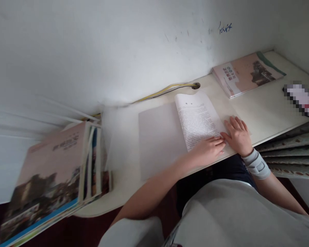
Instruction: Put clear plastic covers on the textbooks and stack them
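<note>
Desk edge (273, 136) near open booklet (198, 118)

white page (199, 120), grey wristband (259, 166), pink-and-green book (244, 73), yellow cable (180, 84)

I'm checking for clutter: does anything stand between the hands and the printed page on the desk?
Nothing visible does. The left hand lies over the lower part of the printed page, and the right hand sits beside its lower right corner. The pink book at the back right is off to the side.
</note>
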Available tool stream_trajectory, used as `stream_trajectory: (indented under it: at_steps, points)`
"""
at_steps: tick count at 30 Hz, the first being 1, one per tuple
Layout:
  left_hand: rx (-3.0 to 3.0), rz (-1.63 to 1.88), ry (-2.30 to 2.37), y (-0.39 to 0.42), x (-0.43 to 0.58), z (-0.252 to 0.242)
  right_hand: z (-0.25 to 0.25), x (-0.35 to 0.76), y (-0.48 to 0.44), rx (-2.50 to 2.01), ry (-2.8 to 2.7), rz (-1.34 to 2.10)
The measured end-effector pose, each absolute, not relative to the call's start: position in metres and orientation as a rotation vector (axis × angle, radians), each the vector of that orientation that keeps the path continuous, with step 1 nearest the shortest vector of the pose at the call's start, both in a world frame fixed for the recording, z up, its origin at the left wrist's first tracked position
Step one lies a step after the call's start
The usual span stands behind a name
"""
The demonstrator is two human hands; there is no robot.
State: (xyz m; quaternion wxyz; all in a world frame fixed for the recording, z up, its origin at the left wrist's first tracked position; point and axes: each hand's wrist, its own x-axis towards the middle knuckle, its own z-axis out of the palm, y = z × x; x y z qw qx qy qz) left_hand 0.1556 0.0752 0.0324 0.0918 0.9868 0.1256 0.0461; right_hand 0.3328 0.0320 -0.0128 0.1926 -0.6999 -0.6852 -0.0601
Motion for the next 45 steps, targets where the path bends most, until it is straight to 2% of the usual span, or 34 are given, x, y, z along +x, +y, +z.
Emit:
stream_trajectory:
  at_steps: [3, 8, 13, 20, 30, 45]
  points:
    - [2.861, 0.087, 0.500, 0.118, 0.159, 0.035, -0.014, 0.332, 0.031, -1.975, -1.949, -0.219]
    - [2.916, 0.038, 1.071, 0.209, 0.175, 0.028, -0.019, 0.333, 0.031, -1.953, -1.955, -0.270]
    - [2.695, 0.125, 1.419, 0.263, 0.187, 0.023, -0.020, 0.332, 0.033, -1.949, -1.949, -0.300]
    - [2.597, 0.282, 1.489, 0.292, 0.193, 0.030, -0.022, 0.330, 0.034, -1.934, -1.948, -0.303]
    - [2.514, 0.486, 1.371, 0.289, 0.191, 0.032, -0.019, 0.328, 0.034, -1.941, -1.955, -0.286]
    - [2.379, -0.056, 1.288, 0.330, 0.192, 0.041, -0.018, 0.328, 0.034, -1.942, -1.944, -0.239]
